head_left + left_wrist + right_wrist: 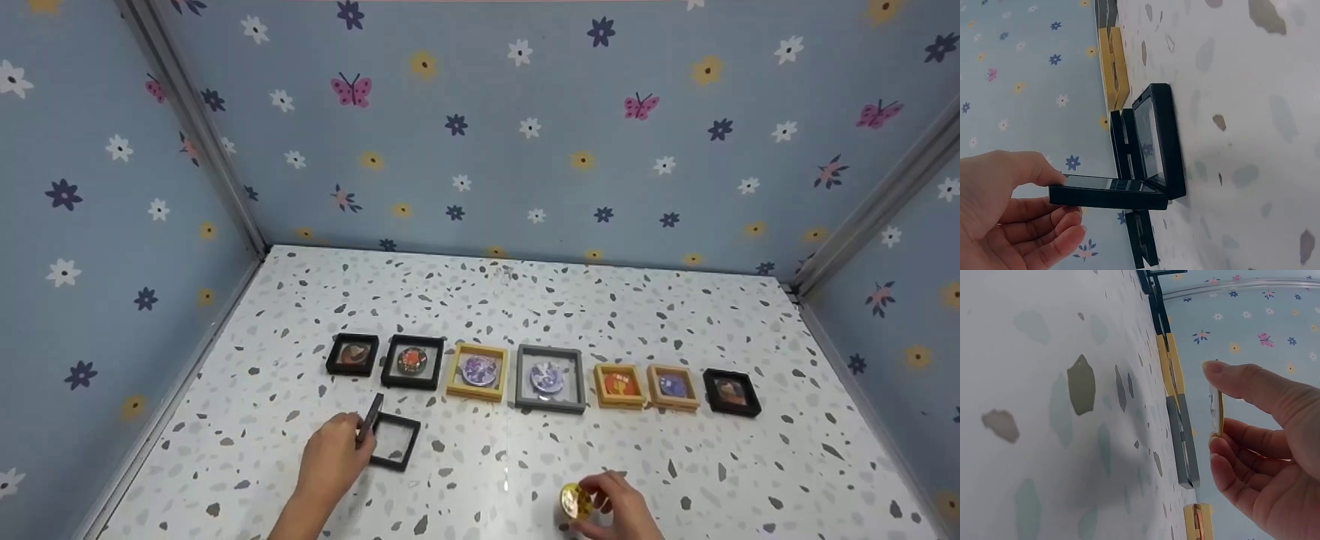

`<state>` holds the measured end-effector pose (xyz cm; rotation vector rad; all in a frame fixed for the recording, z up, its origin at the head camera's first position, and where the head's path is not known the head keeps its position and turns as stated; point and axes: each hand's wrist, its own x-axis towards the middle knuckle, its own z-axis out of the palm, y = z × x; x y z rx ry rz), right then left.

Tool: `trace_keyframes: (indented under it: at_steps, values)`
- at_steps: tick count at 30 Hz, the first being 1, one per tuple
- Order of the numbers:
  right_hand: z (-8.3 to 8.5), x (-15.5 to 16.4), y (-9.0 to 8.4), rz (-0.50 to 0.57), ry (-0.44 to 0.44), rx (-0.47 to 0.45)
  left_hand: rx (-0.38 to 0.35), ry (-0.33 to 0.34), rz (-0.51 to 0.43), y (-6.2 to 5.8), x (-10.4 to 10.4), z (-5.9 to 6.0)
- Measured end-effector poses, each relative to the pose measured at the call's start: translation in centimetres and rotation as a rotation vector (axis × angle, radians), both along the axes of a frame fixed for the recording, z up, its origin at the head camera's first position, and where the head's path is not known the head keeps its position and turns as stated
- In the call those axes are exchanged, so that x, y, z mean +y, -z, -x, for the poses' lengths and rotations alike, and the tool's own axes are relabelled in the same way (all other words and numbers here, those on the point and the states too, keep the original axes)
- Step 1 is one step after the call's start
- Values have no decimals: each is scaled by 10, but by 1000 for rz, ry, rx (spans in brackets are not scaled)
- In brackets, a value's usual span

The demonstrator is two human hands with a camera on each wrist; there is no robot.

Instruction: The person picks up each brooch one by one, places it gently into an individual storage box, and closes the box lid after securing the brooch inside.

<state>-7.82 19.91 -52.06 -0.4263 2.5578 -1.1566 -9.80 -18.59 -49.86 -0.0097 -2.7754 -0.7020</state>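
A hinged black display frame with clear film panes (396, 441) lies opened on the table, one half flat and the other raised. My left hand (334, 455) pinches the raised half between thumb and fingers, as the left wrist view shows with its black edge (1109, 198). Lower right in the head view, my right hand (619, 506) holds a round gold-yellow badge (575, 501) by its edge. The right wrist view shows this badge (1217, 410) edge-on between thumb and fingertips, above the table.
Along the back, a row of closed display frames holds round badges and other pieces. From left come two black frames (412, 386), a yellow one (477, 394), a grey one (550, 407), smaller yellow and tan ones (673, 406), then a black one (732, 410). Flower-patterned walls (495, 180) enclose the speckled table (480, 300).
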Motion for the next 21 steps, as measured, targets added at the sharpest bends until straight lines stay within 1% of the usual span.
trace_keyframes:
  at_steps: [5, 14, 21]
  values:
    - [0, -2, 0, 2, -13, 32, 29, 24, -28, 2, 13, -4]
    - [1, -4, 1, 3, -25, 100, 21, 70, -69, 4, 37, -13]
    - [1, -7, 1, 20, -23, 155, 19, 109, -109, 5, 50, -14]
